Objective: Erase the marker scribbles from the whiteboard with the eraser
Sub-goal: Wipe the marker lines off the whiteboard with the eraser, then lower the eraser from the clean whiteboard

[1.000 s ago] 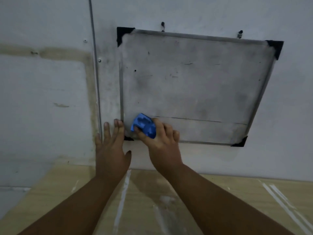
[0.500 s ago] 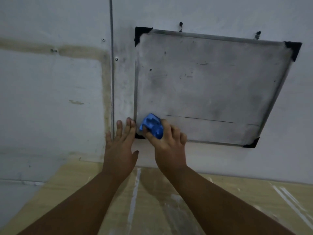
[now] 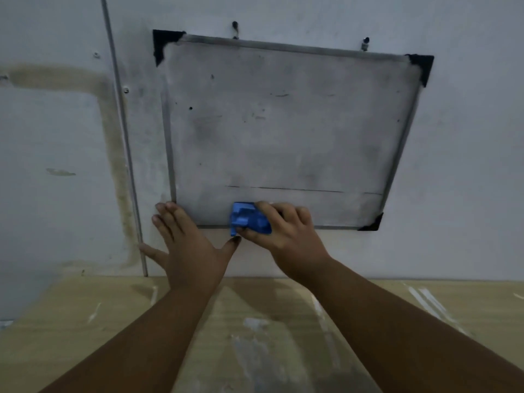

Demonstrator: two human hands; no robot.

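A smudged grey whiteboard (image 3: 283,131) with black corner caps hangs on the wall. A thin dark marker line (image 3: 283,189) runs across its lower part, with small specks higher up. My right hand (image 3: 286,231) grips a blue eraser (image 3: 248,219) pressed against the board's bottom edge, left of centre. My left hand (image 3: 187,245) lies flat with fingers spread on the wall, covering the board's lower left corner.
A thin metal conduit (image 3: 124,143) runs down the wall left of the board. Below the wall lies a light wooden tabletop (image 3: 255,336) with white streaks. Two hooks (image 3: 234,25) hold the board at the top.
My right hand has slid the eraser to the right along the board's bottom edge, away from the lower left corner. My left hand stays flat at that corner.
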